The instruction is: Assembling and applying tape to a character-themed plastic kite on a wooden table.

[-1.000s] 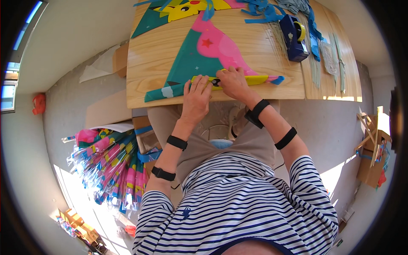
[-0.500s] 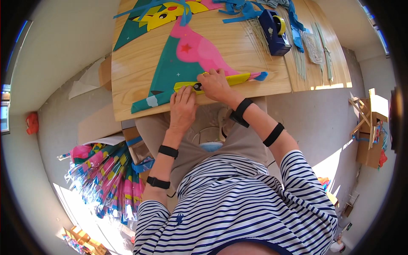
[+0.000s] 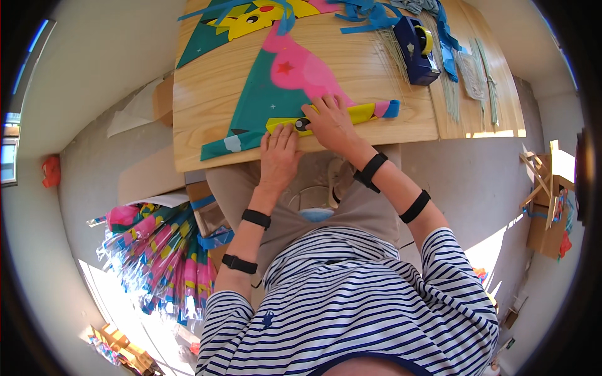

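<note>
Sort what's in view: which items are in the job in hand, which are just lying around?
In hand:
- left hand flat on the yellow strip
- right hand pressing the teal and pink kite

Lying about:
- blue tape dispenser
- thin sticks
- second kite
- bundle of kites on the floor

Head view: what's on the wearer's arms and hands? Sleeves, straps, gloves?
Both hands are bare: no gloves on the left hand or right hand. Each forearm carries two black bands, one at the wrist and one nearer the elbow. The sleeves of a white shirt with navy stripes stop above the elbows. No cables or markings visible.
</note>
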Demonstrator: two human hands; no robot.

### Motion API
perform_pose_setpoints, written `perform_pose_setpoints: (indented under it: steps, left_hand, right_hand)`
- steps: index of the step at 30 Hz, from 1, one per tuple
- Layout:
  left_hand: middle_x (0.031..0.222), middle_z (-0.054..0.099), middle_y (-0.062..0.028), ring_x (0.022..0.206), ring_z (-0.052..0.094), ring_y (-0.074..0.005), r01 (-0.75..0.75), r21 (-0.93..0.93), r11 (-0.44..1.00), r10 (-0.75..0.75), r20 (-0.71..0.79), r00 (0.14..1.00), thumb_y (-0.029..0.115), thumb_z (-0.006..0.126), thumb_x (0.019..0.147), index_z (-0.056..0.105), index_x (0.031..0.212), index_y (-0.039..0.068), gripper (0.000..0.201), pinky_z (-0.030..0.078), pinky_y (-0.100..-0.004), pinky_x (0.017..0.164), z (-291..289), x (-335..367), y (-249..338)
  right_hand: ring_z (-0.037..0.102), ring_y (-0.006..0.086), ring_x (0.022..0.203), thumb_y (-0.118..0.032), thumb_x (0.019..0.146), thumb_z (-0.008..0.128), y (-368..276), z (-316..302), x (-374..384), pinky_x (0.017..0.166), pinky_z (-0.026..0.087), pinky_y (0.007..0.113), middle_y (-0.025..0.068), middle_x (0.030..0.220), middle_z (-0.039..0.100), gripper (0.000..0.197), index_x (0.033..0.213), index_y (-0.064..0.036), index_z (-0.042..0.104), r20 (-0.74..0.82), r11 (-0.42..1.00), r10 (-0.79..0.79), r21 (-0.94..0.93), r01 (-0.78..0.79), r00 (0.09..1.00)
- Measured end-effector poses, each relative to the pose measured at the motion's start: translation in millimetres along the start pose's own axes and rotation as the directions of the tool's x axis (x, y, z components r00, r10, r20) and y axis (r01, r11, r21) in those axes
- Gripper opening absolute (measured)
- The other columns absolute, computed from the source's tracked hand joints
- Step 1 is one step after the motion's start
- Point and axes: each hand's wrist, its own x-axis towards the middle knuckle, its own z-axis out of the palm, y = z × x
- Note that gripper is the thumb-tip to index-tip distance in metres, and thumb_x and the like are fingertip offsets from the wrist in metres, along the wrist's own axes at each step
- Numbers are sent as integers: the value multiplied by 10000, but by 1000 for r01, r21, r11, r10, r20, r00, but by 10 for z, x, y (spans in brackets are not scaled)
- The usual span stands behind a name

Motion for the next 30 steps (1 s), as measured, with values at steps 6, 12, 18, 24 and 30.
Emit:
perform_pose_setpoints:
  steps: [6, 12, 18, 24, 30]
  left_hand:
    - [1461, 551, -113, 1401, 473, -308, 13, -20, 1000, -12, 21, 1000, 184, 782, 829, 582, 1382, 38, 605, 332, -526, 1161, -57, 3, 36]
    - [1476, 539, -114, 1408, 465, -311, 21, -17, 1000, -20, 45, 999, 163, 772, 846, 589, 1392, 45, 587, 331, -515, 1164, -88, 25, 69]
    - [1460, 552, -113, 1400, 473, -310, 15, -5, 1000, -15, 27, 1000, 162, 780, 832, 611, 1367, 45, 574, 343, -520, 1155, -55, 16, 56]
    - [1449, 560, -105, 1391, 484, -306, 16, -12, 1000, -17, -10, 1000, 156, 789, 806, 620, 1354, 49, 584, 355, -521, 1149, -28, 11, 48]
    - [1441, 556, -103, 1391, 480, -304, 17, -19, 1000, -17, -20, 1000, 143, 797, 794, 618, 1353, 45, 595, 350, -525, 1159, -50, 13, 67]
  right_hand:
    - [394, 343, 1466, -280, 855, 776, -108, 10, -373, 1225, 242, 621, 136, 1538, 466, 681, 1457, -77, 532, 12, 998, -69, 5, 68, 998]
    - [393, 337, 1472, -259, 858, 764, -50, 48, -394, 1219, 242, 635, 146, 1539, 461, 700, 1483, -78, 506, -32, 998, -62, -29, 61, 998]
    - [557, 329, 1228, -162, 840, 737, 33, 12, -107, 1123, 346, 614, 133, 1244, 618, 453, 1272, -73, 636, -34, 999, 37, 20, -36, 999]
    - [616, 325, 1095, -95, 792, 688, 109, 15, 198, 954, 412, 543, 108, 1058, 675, 272, 1064, -97, 691, 144, 995, 87, 41, -94, 986]
    - [636, 324, 1014, -52, 749, 652, 187, 48, 216, 842, 400, 500, 86, 1004, 682, 222, 957, -117, 690, 233, 988, 83, 109, -111, 969]
